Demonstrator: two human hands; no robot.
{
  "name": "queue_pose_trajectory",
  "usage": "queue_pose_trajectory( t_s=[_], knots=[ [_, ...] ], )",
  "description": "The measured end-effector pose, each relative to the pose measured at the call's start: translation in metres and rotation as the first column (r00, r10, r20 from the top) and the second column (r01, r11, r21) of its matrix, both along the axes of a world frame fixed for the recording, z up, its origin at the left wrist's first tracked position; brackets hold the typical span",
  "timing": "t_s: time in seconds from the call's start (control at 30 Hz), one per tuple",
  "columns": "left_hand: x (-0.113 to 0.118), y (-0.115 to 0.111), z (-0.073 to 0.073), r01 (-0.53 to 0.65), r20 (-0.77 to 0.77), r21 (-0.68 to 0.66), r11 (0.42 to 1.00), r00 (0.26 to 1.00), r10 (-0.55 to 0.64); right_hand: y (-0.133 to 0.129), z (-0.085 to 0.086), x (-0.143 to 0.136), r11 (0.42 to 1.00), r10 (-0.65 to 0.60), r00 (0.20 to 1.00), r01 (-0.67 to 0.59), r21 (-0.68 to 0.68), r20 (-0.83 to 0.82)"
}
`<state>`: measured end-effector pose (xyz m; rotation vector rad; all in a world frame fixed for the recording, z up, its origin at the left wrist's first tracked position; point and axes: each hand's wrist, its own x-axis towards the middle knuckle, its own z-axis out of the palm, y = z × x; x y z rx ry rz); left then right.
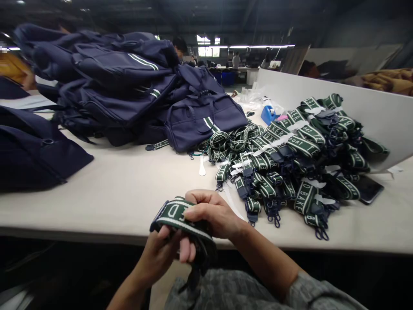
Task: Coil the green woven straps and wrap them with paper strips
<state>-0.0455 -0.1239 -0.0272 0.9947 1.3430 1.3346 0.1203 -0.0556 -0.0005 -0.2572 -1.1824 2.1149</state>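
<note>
Hidden under both hands: most of a folded green woven strap (177, 215) with white lettering, its dark clip end dangling blurred below the worktop (122, 189) edge. Left hand (161, 254) cupping from beneath, right hand (211, 215) clamped over (fingers pressed on webbing). Beyond: heaped matching straps (290, 159), soft navy duffel bags (129, 90).

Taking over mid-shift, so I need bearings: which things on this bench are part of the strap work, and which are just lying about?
In the job:
- green strap, folded, held by left hand and right hand
- pile of bundled straps
- navy bags

Lying about:
- blue tape dispenser
- dark phone
- white plastic strip
- white divider board
</note>
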Motion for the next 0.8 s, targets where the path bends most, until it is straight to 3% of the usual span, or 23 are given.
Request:
queue_pose_trajectory(
  t_s=[0.17, 0.3, 0.43, 0.53, 0.67, 0.73, 0.8],
  knots=[
    [0.009, 0.001, -0.021, -0.044, 0.209, -0.058, 0.997, 0.976, 0.055, 0.002, -0.029, -0.005, 0.999, 0.040, 0.999, -0.039, -0.033, 0.030],
    [0.013, 0.004, -0.018, -0.118, 0.205, -0.093, 0.989, 0.970, 0.135, -0.009, -0.049, -0.022, 0.991, -0.060, 0.996, 0.051, -0.124, -0.066],
    [0.018, 0.017, -0.014, -0.294, 0.306, -0.047, 0.955, 0.906, 0.294, -0.019, -0.066, -0.041, 0.972, -0.156, 0.986, 0.165, -0.170, 0.065],
    [0.022, 0.028, -0.014, -0.381, 0.431, -0.008, 0.924, 0.833, 0.347, -0.019, -0.079, -0.041, 0.959, -0.266, 0.938, 0.280, -0.032, 0.221],
    [0.026, 0.037, -0.010, -0.379, 0.591, -0.147, 0.914, 0.707, 0.389, -0.014, -0.091, -0.035, 0.893, -0.409, 0.838, 0.286, 0.347, 0.362],
    [0.027, 0.039, -0.008, -0.402, 0.624, -0.168, 0.900, 0.664, 0.412, -0.014, -0.092, -0.034, 0.895, -0.374, 0.844, 0.218, 0.390, 0.385],
    [0.027, 0.040, -0.008, -0.458, 0.597, -0.095, 0.884, 0.685, 0.419, -0.017, -0.091, -0.035, 0.926, -0.275, 0.877, 0.132, 0.353, 0.393]
  ],
)
